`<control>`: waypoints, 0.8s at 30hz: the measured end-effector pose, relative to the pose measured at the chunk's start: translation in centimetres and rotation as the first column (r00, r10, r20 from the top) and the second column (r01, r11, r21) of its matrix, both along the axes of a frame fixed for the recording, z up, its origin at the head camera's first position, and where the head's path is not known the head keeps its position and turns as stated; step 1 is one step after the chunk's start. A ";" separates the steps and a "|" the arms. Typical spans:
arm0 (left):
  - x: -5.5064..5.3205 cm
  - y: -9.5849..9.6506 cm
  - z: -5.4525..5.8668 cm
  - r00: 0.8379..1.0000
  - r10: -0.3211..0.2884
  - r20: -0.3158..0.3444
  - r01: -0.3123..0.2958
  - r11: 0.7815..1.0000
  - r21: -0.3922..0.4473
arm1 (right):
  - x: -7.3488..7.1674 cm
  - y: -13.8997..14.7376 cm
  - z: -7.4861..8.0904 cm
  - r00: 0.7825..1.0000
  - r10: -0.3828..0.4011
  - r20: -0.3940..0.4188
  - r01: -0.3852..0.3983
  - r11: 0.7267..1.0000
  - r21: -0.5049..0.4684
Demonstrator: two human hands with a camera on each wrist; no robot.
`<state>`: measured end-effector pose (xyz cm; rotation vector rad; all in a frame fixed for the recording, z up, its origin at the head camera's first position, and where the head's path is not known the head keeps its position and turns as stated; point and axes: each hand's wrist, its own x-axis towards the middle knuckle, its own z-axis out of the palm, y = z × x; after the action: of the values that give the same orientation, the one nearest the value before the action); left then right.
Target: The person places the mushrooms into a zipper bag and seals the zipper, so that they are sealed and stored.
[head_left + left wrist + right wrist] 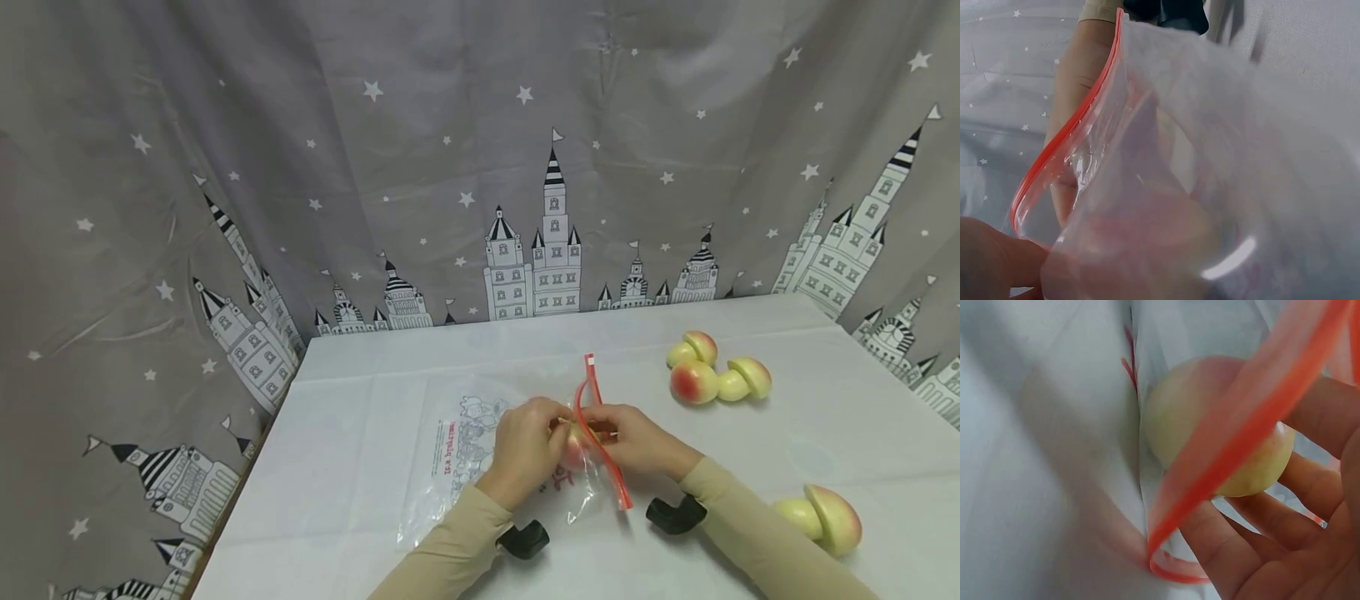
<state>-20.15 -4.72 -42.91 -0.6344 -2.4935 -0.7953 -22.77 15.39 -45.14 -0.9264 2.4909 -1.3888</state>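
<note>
A clear plastic zip bag (467, 442) with printed figures and red lettering lies on the table, its mouth turned to the right. The left hand (522, 442) pinches the bag's film beside the opening. At the mouth, the right hand (637, 440) holds a yellow-and-red toy peach (1191, 412), fingers curled beneath it. The red zip strip (1241, 437) crosses in front of this fruit in the right wrist view. Film covers much of the left wrist view and blurs the red-and-yellow shape (1160, 231) behind it.
A group of similar yellow-and-red toy fruit (693, 383) lies at the back right of the white table (337, 467). Near the right forearm lies another pair, a domed piece (836, 521) against a rounder one. A grey curtain (420, 167) with castles hangs behind.
</note>
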 end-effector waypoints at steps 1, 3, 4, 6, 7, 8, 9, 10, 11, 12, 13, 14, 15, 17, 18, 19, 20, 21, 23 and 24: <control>0.0 0.0 0.0 1.000 0.001 -0.007 -0.001 1.000 -0.002 | -0.1 -0.1 -0.1 1.000 0.002 -0.003 -0.002 1.000 -0.003; -0.2 0.0 0.0 1.000 0.003 -0.022 -0.003 1.000 -0.004 | -0.3 -0.4 -0.1 1.000 0.002 0.006 -0.002 1.000 -0.016; -0.2 0.1 0.0 1.000 0.003 -0.030 -0.003 1.000 -0.003 | -0.4 -0.5 -0.1 1.000 0.000 0.009 0.000 1.000 -0.022; -0.3 0.1 0.0 0.999 0.000 -0.046 0.000 1.000 0.001 | -0.5 -0.7 -0.1 1.000 -0.010 -0.004 0.010 1.000 -0.018; -0.4 0.2 0.0 0.999 -0.002 -0.052 0.003 1.000 0.005 | -0.6 -0.8 -0.1 1.000 -0.015 -0.010 0.015 1.000 -0.015; -0.4 0.2 -0.1 0.998 -0.003 -0.057 0.004 1.000 0.008 | -0.7 -0.9 -0.1 1.000 -0.017 -0.018 0.017 1.000 -0.015; -0.4 0.2 0.0 0.998 -0.005 -0.058 0.006 1.000 0.011 | -0.7 -1.0 -0.1 0.999 -0.020 -0.036 0.020 1.000 -0.010; -0.4 0.2 0.0 0.999 -0.008 -0.052 0.009 1.000 0.016 | -0.8 -1.1 -0.1 0.999 -0.022 -0.049 0.022 1.000 -0.005; -0.4 0.2 0.0 0.999 -0.010 -0.048 0.011 1.000 0.020 | -0.8 -1.2 -0.2 0.998 -0.020 -0.064 0.020 1.000 -0.001; -0.3 0.2 0.0 0.999 -0.012 -0.043 0.013 1.000 0.024 | -0.9 -1.3 -0.2 0.997 -0.015 -0.075 0.015 1.000 -0.004; -0.3 0.2 0.0 0.999 -0.013 -0.034 0.014 0.999 0.029 | -0.9 -1.4 -0.3 0.997 -0.016 -0.077 0.016 1.000 -0.004; -0.3 0.2 0.0 0.999 -0.014 -0.029 0.015 0.999 0.034 | -0.9 -1.5 -0.3 0.996 -0.017 -0.082 0.016 1.000 -0.006; -0.2 0.2 0.0 1.000 -0.017 -0.023 0.017 0.999 0.038 | -0.9 -1.6 -0.4 0.995 -0.019 -0.093 0.019 1.000 -0.005; -0.2 0.2 0.0 1.000 -0.022 -0.018 0.023 0.999 0.049 | -1.0 -1.8 -0.5 0.994 -0.019 -0.111 0.018 1.000 -0.005; -0.2 0.2 0.0 1.000 -0.024 -0.018 0.025 0.998 0.054 | -1.0 -1.9 -0.5 0.992 -0.014 -0.122 0.013 1.000 -0.010; -0.2 0.2 0.0 0.999 -0.027 -0.019 0.028 0.998 0.058 | -1.1 -1.9 -0.6 0.991 -0.012 -0.135 0.011 1.000 -0.010; -0.2 0.2 0.0 0.999 -0.030 -0.024 0.032 0.998 0.061 | -1.1 -2.0 -0.7 0.988 -0.006 -0.154 0.005 1.000 -0.011; -0.2 0.2 0.0 0.999 -0.034 -0.024 0.036 0.997 0.065 | -1.2 -2.1 -0.8 0.985 -0.001 -0.174 -0.001 1.000 -0.011; -0.1 0.1 0.1 0.999 -0.038 -0.028 0.040 0.997 0.069 | -1.3 -2.3 -1.0 0.975 0.010 -0.224 -0.012 1.000 -0.006; -0.1 0.1 0.0 0.999 -0.039 -0.026 0.041 0.997 0.069 | -1.3 -2.3 -1.1 0.969 0.017 -0.246 -0.019 1.000 -0.006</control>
<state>-20.28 -4.63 -42.87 -0.6674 -2.4267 -0.8798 -24.07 13.09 -46.29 -1.1863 2.6448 -1.3540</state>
